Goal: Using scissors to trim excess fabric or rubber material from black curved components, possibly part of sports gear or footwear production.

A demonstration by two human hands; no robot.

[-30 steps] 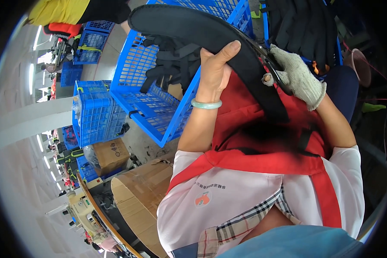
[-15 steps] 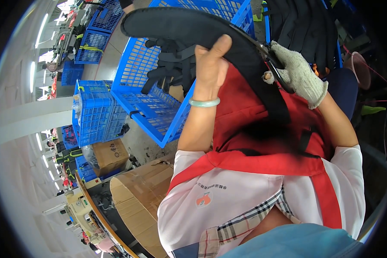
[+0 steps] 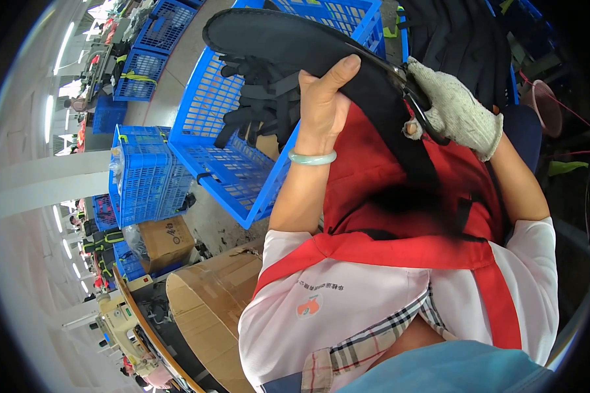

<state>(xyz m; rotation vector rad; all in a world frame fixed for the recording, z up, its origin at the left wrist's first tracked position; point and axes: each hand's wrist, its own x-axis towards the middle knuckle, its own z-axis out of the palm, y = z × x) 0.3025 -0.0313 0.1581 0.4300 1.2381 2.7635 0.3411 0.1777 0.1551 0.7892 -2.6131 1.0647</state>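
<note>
At far left, a small blue crate (image 3: pixel 147 173) stands on the concrete floor of a workshop, a brown cardboard box (image 3: pixel 166 241) just beside it and a curved sheet of cardboard (image 3: pixel 206 308) nearer the person. A large blue plastic basket (image 3: pixel 239 141) sits to the person's left, holding a tangle of black straps (image 3: pixel 259 108). Above it, the bare left hand (image 3: pixel 324 98), a pale green bangle (image 3: pixel 313 158) on its wrist, is closed around the edge of a long black padded strap (image 3: pixel 288 36), thumb on the near face and fingers curled behind it. The strap arcs from over the basket across to the right and runs down over the red apron (image 3: pixel 400 190) on the person's lap. The right hand (image 3: pixel 452 108), in a grey knitted work glove, is clenched on a pair of dark scissors (image 3: pixel 413 98) whose blades meet the strap's edge just right of the left hand. More black fabric (image 3: pixel 462 36) lies piled behind the gloved hand.
</note>
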